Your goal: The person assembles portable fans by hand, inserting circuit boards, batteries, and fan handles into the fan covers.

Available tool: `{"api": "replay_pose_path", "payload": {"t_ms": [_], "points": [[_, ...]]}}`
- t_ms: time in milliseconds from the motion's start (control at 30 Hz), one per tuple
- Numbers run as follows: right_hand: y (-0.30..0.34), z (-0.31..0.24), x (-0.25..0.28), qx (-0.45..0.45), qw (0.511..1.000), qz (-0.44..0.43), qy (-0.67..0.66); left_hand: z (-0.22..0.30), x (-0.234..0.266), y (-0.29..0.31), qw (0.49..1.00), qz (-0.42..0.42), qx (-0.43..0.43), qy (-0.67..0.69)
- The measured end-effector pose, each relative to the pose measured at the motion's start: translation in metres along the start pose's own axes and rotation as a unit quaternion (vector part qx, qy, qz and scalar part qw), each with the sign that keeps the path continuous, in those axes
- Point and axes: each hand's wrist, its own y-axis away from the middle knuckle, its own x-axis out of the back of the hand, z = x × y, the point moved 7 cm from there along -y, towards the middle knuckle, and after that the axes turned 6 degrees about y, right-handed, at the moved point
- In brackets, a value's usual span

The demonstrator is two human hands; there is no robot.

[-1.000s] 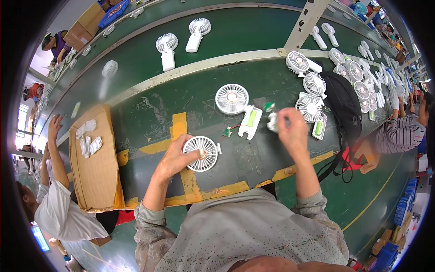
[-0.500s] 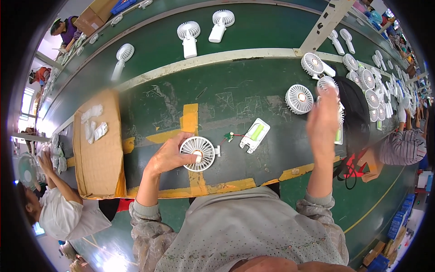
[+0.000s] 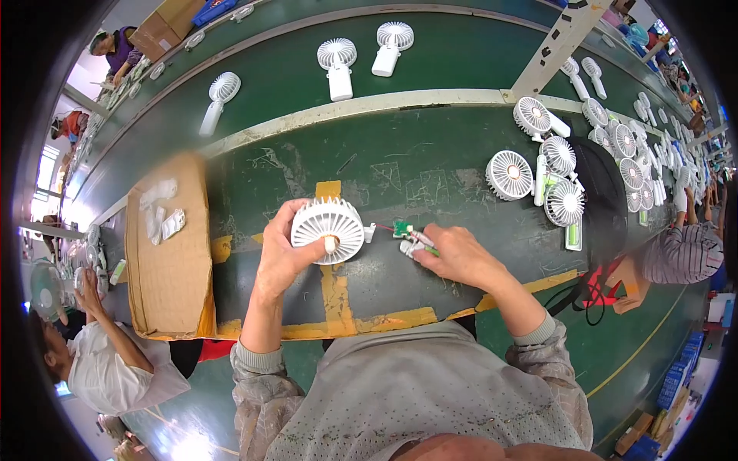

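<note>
My left hand [image 3: 280, 253] is closed around a white round fan head [image 3: 327, 223], its thumb pressed at the middle of the grille. From the short stub on the fan head's right side, thin wires run to a small green circuit board [image 3: 401, 228]. Gripping the white handle half [image 3: 411, 247] with the green battery is my right hand [image 3: 465, 257], fingers closed and mostly covering it. The board lies just left of those fingertips. Both hands are over the dark green bench [image 3: 415, 296], near its taped front edge.
To the left lies a cardboard tray [image 3: 171, 276] with small clear plastic pieces. Several fans [image 3: 509, 175] sit at the right beside a black bag [image 3: 603, 184]. Beyond a metal rail [image 3: 346, 104], more handheld fans [image 3: 336, 65] rest on the belt. A co-worker [image 3: 108, 357] sits at far left.
My right hand has come from the fans at the right to the handle half and gripped it. My left hand has lifted the fan head slightly and tilted it.
</note>
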Motion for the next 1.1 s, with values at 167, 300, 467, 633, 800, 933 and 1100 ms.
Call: {"api": "replay_pose_path", "payload": {"t_ms": [167,300,467,633,800,933,1100], "points": [[0.001,0.011,-0.030,-0.068,0.843,-0.098,-0.525,0.000,-0.002,-0.005,0.987,0.039,-0.034,0.154],[0.002,0.015,-0.042,-0.050,0.727,-0.080,-0.680,0.003,-0.009,-0.004,0.989,0.013,-0.020,0.147],[-0.005,0.018,-0.045,-0.100,0.687,-0.094,-0.713,0.009,-0.033,0.001,0.986,-0.090,0.024,0.136],[-0.002,-0.009,-0.054,-0.068,0.781,-0.125,-0.609,0.025,-0.066,0.004,0.983,-0.165,-0.013,0.085],[0.016,-0.032,-0.055,-0.008,0.729,-0.188,-0.658,0.024,-0.061,-0.006,0.991,-0.127,-0.020,0.044],[0.022,-0.035,-0.052,-0.031,0.683,-0.177,-0.708,0.014,-0.051,-0.008,0.995,-0.099,-0.020,-0.001],[0.026,-0.039,-0.055,-0.035,0.688,-0.165,-0.706,0.009,-0.051,-0.010,0.996,-0.090,-0.003,-0.003]]}}
